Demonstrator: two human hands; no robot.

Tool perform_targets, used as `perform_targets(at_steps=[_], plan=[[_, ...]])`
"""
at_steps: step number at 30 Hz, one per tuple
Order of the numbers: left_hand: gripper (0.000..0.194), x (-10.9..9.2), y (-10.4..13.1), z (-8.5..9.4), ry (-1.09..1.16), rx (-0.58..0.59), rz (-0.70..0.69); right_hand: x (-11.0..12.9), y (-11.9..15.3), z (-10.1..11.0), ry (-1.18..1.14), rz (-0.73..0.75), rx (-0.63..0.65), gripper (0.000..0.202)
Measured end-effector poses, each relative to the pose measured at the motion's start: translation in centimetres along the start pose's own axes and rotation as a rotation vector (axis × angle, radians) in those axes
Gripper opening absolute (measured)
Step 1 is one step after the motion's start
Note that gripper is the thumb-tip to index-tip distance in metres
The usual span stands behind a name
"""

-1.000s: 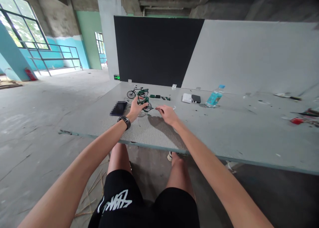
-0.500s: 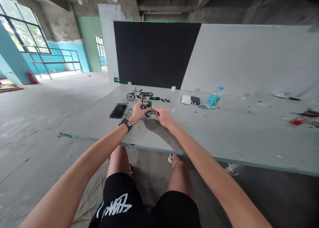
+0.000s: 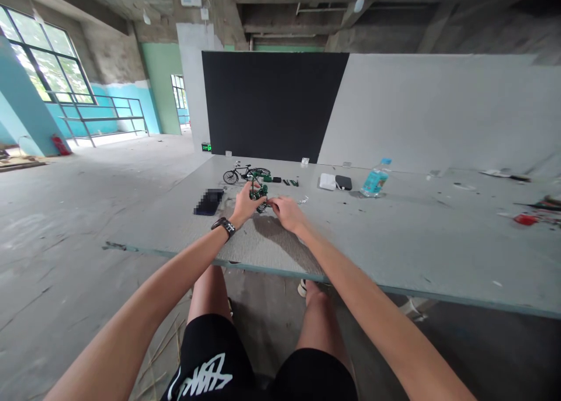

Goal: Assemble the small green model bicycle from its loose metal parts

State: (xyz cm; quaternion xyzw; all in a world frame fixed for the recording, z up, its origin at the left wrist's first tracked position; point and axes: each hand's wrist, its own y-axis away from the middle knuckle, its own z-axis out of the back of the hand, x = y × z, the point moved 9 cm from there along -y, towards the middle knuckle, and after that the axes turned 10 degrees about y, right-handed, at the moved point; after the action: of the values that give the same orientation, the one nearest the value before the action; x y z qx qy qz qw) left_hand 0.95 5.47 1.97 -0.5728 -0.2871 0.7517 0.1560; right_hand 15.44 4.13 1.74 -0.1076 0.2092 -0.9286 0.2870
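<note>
My left hand (image 3: 244, 204) grips a small green model bicycle (image 3: 263, 192), fingers wrapped round its frame and thumb near a wheel. Close by on the right, my right hand (image 3: 287, 213) is closed in a pinch at the model's wheel side. What its fingertips hold is too small to make out. Just behind stands a black model bicycle (image 3: 239, 175), partly overlapped by the green one. Small green and black parts (image 3: 276, 180) lie in a row to its right. A little silvery part (image 3: 303, 200) rests beyond my right hand.
A phone (image 3: 209, 202) lies left of my hands. White and dark small cases (image 3: 327, 182) and a bottle of blue liquid (image 3: 376, 180) stand to the right. Tools with a red piece (image 3: 526, 220) lie at far right. A black-and-white panel (image 3: 272, 103) backs the grey table (image 3: 394, 243).
The view has tilted up slightly, so everything sits lower in the picture. Both hands stay at the green model bicycle, which has turned a little in my grip.
</note>
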Motion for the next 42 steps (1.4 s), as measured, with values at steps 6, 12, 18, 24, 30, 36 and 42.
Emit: perform_targets(at_steps=[6,12,18,24,30,36,42], plan=[[0.034,-0.24,0.1,-0.09,0.022,0.011,0.007,-0.04,0.16,0.12,0.017,-0.02,0.008,0.032],[0.033,-0.36,0.18,0.0,0.032,0.003,0.014,-0.16,0.13,-0.02,0.015,-0.037,0.007,0.031],[0.033,-0.4,0.29,0.08,0.028,0.001,0.034,-0.25,-0.02,-0.18,0.002,-0.041,-0.013,0.03],[0.032,-0.41,0.25,0.03,0.007,-0.002,0.023,-0.21,-0.06,-0.19,0.003,-0.043,0.004,0.03],[0.031,-0.84,0.35,-0.15,-0.004,0.008,-0.002,0.05,0.04,0.0,-0.007,-0.048,0.01,0.032],[0.033,-0.81,0.38,-0.33,-0.009,0.019,-0.005,0.27,0.0,0.31,0.017,-0.054,0.023,0.03],[0.032,-0.76,0.38,-0.34,-0.003,0.015,-0.009,0.23,-0.12,0.01,0.014,-0.036,0.022,0.027]])
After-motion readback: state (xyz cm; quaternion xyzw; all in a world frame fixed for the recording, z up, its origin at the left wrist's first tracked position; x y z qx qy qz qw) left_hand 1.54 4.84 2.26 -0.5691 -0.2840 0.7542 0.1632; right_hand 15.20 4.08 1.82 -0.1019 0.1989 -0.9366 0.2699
